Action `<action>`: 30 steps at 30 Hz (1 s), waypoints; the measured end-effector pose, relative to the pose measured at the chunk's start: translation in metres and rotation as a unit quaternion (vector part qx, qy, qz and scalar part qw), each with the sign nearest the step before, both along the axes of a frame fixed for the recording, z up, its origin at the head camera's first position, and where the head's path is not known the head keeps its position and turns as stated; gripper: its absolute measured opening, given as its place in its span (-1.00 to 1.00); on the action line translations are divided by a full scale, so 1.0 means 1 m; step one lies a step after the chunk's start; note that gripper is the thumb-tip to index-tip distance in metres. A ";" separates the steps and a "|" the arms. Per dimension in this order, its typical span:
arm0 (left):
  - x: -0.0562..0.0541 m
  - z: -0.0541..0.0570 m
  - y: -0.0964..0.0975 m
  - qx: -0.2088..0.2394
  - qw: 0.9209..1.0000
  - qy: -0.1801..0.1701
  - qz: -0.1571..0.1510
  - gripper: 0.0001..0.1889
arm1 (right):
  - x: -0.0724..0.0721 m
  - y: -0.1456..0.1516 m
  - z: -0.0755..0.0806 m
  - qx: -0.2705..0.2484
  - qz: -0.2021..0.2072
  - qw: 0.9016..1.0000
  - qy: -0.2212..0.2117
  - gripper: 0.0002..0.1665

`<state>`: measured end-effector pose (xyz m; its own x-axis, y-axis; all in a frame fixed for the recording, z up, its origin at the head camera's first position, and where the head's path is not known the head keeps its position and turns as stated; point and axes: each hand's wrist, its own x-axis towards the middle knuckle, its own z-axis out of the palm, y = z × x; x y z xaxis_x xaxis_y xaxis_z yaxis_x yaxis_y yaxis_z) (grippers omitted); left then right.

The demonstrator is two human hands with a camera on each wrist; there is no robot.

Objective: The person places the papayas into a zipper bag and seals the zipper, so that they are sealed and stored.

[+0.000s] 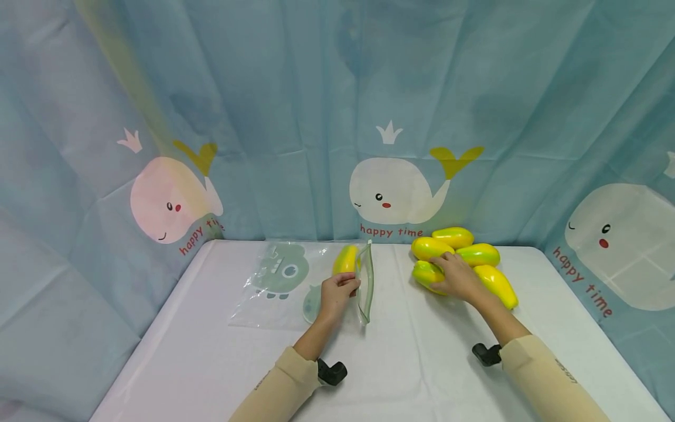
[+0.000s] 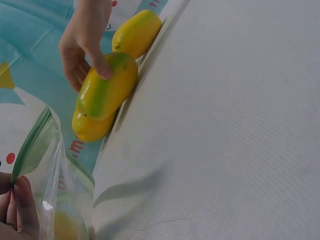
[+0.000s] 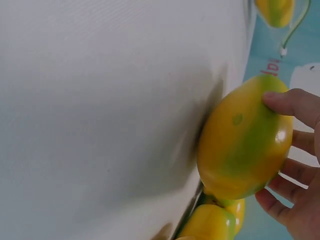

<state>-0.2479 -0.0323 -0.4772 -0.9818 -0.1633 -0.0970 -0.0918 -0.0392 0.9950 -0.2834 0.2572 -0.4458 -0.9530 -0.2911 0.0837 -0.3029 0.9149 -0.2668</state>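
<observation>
At the mouth of a clear zip bag [image 1: 295, 316] with green prints, my left hand [image 1: 337, 293] pinches the bag's edge between thumb and fingers. The green zip strip [image 2: 31, 142] stands apart from the opposite edge, so the mouth gapes. One yellow-green papaya [image 1: 345, 259] lies inside the bag. To the right, my right hand [image 1: 460, 276] grips another papaya [image 3: 245, 137], thumb on one side and fingers on the other. That papaya [image 2: 107, 85] is close to the tabletop; whether it touches cannot be told.
Several more papayas lie around my right hand: one papaya [image 1: 452, 237] at the back, one papaya [image 1: 479, 255] beside it, and one papaya [image 1: 497, 286] nearer the right. A blue whale-print curtain [image 1: 295, 117] hangs behind the white-covered table [image 1: 401, 363].
</observation>
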 end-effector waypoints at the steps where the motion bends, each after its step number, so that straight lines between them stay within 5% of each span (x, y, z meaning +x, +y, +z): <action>1: 0.000 0.000 0.000 0.000 1.000 0.000 0.000 -0.75 | 0.000 0.000 0.001 -0.006 -0.002 1.000 -0.009 -0.28; 14: 0.000 0.001 0.000 -0.005 1.000 0.003 0.002 -0.75 | -0.002 -0.006 0.008 -0.065 0.001 0.997 -0.044 -0.27; 30: -0.001 0.000 0.000 -0.005 1.000 0.007 0.005 -0.74 | -0.012 -0.020 0.011 -0.167 -0.014 0.979 -0.112 -0.20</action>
